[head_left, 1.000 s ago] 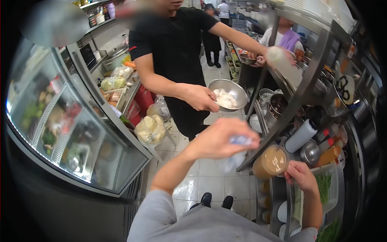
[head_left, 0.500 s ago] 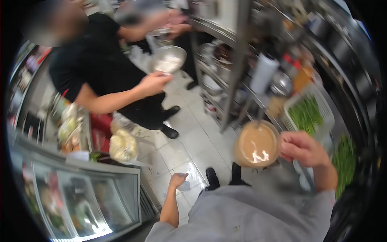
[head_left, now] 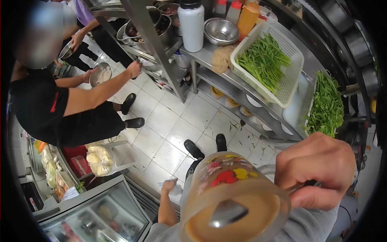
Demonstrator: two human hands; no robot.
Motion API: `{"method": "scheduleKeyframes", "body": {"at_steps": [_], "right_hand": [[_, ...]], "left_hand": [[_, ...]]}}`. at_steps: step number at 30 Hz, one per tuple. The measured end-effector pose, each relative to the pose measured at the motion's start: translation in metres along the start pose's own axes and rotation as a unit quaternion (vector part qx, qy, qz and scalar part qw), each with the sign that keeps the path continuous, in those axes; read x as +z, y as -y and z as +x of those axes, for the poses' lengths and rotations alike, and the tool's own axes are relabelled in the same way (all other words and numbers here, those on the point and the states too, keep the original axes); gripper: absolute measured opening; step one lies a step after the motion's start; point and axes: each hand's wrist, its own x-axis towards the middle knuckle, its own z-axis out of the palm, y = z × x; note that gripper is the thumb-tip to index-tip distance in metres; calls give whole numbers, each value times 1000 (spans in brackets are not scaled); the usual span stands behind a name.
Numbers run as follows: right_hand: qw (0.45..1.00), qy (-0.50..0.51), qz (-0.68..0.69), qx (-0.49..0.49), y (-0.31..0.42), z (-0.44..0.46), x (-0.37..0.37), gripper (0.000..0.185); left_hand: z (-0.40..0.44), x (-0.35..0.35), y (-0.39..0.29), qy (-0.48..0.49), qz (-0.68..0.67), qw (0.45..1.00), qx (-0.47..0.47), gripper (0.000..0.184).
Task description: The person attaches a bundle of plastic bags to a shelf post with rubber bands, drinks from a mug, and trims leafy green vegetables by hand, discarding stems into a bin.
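Note:
Close to the camera, my right hand point(head_left: 316, 171) grips the handle of a translucent mug point(head_left: 225, 175) with red and yellow patterns. The mug is tilted toward the camera and holds a light-brown drink point(head_left: 252, 215), with a metal spoon point(head_left: 227, 213) in it. Down by my side, my left hand point(head_left: 169, 184) is closed on a crumpled clear plastic bag point(head_left: 176, 188), above the tiled floor.
On the left stands a person in black point(head_left: 60, 105) with a metal bowl point(head_left: 100, 75). A steel table point(head_left: 205, 58) bears a basket of cut greens point(head_left: 296, 66), a white bottle point(head_left: 191, 26) and bowls. A glass-fronted fridge point(head_left: 100, 213) stands lower left, near a stool point(head_left: 121, 155).
My right hand has brought the mug up close to the camera and tilted it. The left hand has dropped to my side with the bag. The view has turned toward the steel table.

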Motion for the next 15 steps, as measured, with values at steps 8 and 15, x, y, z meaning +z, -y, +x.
{"method": "scheduleKeyframes", "body": {"at_steps": [8, 15], "right_hand": [[999, 3, -31, -13, -2, -29, -13, 29], [998, -46, -39, 10, 1, -45, -16, 33]], "left_hand": [[35, -163, -91, -62, -395, 873, -277, 50], [22, -110, -71, 19, -324, 895, -306, 51]]}}
